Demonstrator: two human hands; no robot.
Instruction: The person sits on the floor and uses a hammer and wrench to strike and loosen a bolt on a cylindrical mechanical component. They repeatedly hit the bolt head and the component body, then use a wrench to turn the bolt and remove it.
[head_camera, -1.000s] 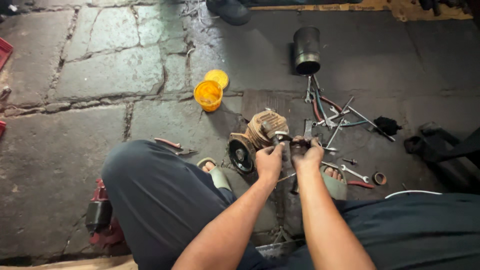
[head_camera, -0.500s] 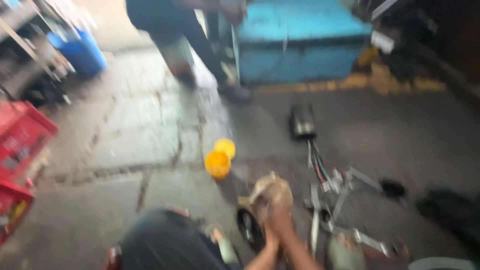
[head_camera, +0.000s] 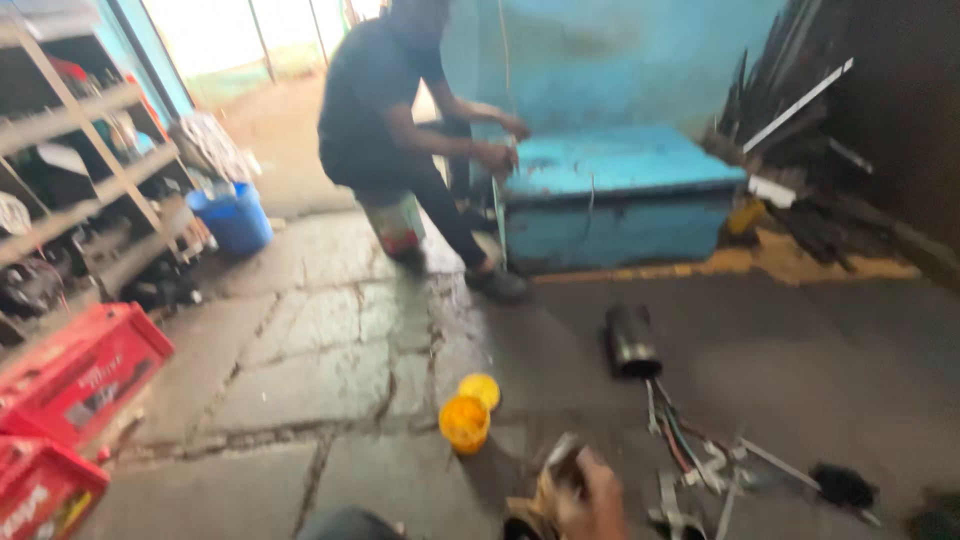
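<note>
Head view, tilted up across a workshop floor (head_camera: 320, 370) of cracked stone slabs: at the bottom edge a blurred hand (head_camera: 592, 500) rests on a brownish wound coil part (head_camera: 545, 505), touching it; which hand it is, and whether the hands are together or clamped on the part, cannot be told. Just left of it stands a small yellow tub (head_camera: 465, 422) with its yellow lid (head_camera: 480, 388) lying beside it. Red crates (head_camera: 75, 375) with pale lettering sit at the left edge under metal shelves (head_camera: 70, 150), and a blue bucket (head_camera: 235, 218) stands farther back. A dark metal cylinder (head_camera: 632, 340) lies on its side near scattered hand tools (head_camera: 700, 465). Beyond, another person (head_camera: 390, 110) in dark clothes bends over a long blue box (head_camera: 620, 200) against the wall.
</note>
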